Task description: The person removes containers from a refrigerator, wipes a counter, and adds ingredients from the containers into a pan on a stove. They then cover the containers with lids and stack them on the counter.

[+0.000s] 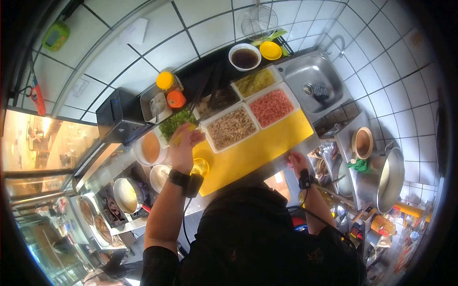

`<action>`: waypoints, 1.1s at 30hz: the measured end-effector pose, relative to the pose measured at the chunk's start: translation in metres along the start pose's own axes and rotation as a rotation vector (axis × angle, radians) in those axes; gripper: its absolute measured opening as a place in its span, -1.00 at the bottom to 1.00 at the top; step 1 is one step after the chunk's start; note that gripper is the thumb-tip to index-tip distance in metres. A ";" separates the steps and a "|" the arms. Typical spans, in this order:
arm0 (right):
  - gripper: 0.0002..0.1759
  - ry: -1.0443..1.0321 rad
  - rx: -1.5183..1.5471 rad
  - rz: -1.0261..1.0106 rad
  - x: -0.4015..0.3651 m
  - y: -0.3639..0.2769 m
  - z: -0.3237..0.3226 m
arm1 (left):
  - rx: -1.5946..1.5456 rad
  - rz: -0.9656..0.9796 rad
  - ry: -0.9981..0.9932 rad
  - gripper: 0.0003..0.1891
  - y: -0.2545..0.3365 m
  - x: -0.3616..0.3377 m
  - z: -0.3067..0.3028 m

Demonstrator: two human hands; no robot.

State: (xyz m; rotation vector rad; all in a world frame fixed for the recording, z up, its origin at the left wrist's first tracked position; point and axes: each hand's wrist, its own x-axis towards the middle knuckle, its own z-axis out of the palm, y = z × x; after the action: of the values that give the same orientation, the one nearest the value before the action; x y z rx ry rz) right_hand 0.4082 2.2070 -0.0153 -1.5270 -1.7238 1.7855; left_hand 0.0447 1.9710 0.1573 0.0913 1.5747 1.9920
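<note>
My left hand (183, 148) is over the near side of a tray of chopped green herbs (177, 125). Its fingers are curled around a small yellow thing (177, 140), mostly hidden by the hand. Beside that wrist, a small yellow bowl (200, 167) stands at the left end of the yellow cutting board (238, 164). My right hand (298, 162) is at the counter's front edge, fingers loosely bent and apart, with nothing visible in them. White trays hold light brown chopped filling (231, 127), diced pink meat (272, 107) and yellow-green chopped pickles (256, 84).
A bowl of dark liquid (244, 57) and a yellow dish (270, 50) stand at the back, left of a steel sink (314, 81). Jars with yellow (165, 80) and orange (176, 99) lids sit behind the herbs. A frying pan (127, 196) is on the left stove.
</note>
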 end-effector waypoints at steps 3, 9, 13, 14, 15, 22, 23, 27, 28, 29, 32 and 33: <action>-0.65 0.027 -0.015 0.048 0.004 0.008 0.000 | 0.637 0.389 -0.223 -0.62 -0.002 -0.004 0.005; -0.65 0.014 0.020 0.036 0.002 0.011 0.000 | 1.185 0.648 -0.534 -0.58 -0.007 -0.015 0.028; -0.64 0.019 0.017 0.020 -0.005 0.004 -0.001 | 0.508 0.159 -0.256 -0.62 -0.009 0.001 0.024; -0.65 0.031 0.001 0.033 -0.007 0.003 -0.001 | 0.162 0.052 -0.152 -0.64 -0.009 0.005 0.021; -0.65 0.043 -0.016 0.045 -0.007 0.003 -0.002 | 0.164 0.054 -0.152 -0.64 -0.008 0.007 0.017; -0.66 0.050 0.074 0.088 -0.005 0.023 -0.008 | -0.022 0.040 0.057 -0.68 0.005 0.000 0.000; -0.66 0.051 0.060 0.084 -0.005 0.023 -0.008 | -0.040 0.044 0.062 -0.67 0.006 -0.001 -0.003; -0.66 0.049 0.027 0.066 -0.005 0.018 -0.006 | -0.064 0.040 0.071 -0.65 0.017 -0.009 -0.009; -0.66 0.046 0.024 0.065 -0.005 0.016 -0.005 | -0.066 0.041 0.074 -0.65 0.018 -0.012 -0.011; -0.66 0.036 0.023 0.058 -0.005 0.015 -0.004 | -0.082 0.057 0.080 -0.64 0.020 -0.014 -0.012; -0.67 0.010 0.043 0.042 -0.004 0.018 -0.002 | -0.098 0.063 0.100 -0.63 0.026 -0.024 -0.015; -0.67 -0.004 0.066 0.032 -0.004 0.018 -0.002 | -0.098 0.053 0.112 -0.63 0.029 -0.029 -0.015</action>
State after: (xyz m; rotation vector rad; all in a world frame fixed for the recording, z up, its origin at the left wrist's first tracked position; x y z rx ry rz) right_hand 0.4195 2.2002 -0.0280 -1.5338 -1.6347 1.8424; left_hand 0.0504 1.9402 0.1876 -0.0176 1.5545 2.1454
